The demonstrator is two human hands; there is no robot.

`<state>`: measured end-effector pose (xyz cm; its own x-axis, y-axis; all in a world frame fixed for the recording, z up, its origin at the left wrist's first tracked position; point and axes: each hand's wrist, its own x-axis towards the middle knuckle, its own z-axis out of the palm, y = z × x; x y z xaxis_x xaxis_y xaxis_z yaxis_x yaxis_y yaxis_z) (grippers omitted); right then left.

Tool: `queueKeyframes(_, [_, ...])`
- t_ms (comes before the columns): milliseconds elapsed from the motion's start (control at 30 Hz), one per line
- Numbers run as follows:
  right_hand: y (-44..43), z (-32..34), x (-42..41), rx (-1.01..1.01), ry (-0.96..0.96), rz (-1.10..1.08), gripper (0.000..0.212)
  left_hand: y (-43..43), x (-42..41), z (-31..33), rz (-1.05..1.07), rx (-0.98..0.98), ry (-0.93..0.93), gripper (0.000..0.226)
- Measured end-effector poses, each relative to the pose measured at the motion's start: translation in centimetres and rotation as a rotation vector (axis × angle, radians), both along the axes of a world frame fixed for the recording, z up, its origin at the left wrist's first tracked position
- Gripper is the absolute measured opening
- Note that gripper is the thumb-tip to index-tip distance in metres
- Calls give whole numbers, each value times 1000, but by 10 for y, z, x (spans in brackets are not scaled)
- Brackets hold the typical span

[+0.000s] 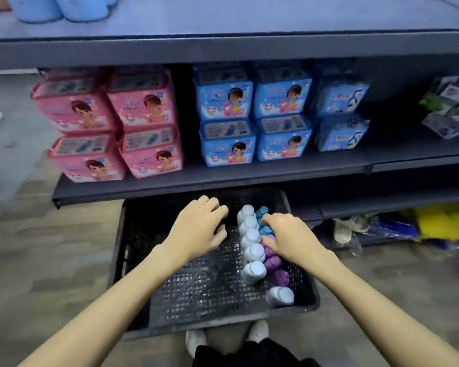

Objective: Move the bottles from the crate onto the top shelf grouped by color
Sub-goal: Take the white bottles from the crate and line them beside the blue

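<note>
Head: right hand [289, 235] on bottles [251, 238].

Dark metal shelving [249, 178]; wood-look plank floor [51, 260]; dim light.

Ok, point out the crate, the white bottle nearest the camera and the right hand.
crate [196, 298]: head view, bare mesh floor.
white bottle nearest the camera [280, 296]: head view, middle of its visible surface.
right hand [289, 234]: head view, back of the hand.
</note>
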<state>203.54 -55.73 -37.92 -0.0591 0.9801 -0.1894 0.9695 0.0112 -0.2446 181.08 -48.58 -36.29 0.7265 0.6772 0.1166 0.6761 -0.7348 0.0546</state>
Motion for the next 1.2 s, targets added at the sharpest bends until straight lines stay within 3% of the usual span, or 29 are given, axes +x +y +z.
queueKeyframes(167, [-14,-64,-3,-201,6,-41,22,-20,2,-35,28,-91,56,21])
queueKeyframes(633, [-26,-164,-21,-512,-39,-58,66,-46,-13,-74,94,-209,-39,13])
queueKeyframes(767, [-26,-177,-27,-529,-37,-55,65,-55,-16,-78,108,-235,-57,13])
queueKeyframes(1000, [-21,-189,-27,-475,-111,-18,47,-57,-22,-85,85,-247,-7,14])
queueKeyframes(1200, [-15,-192,-22,-434,-131,6,50,-47,-19,-86,80,-223,4,10])
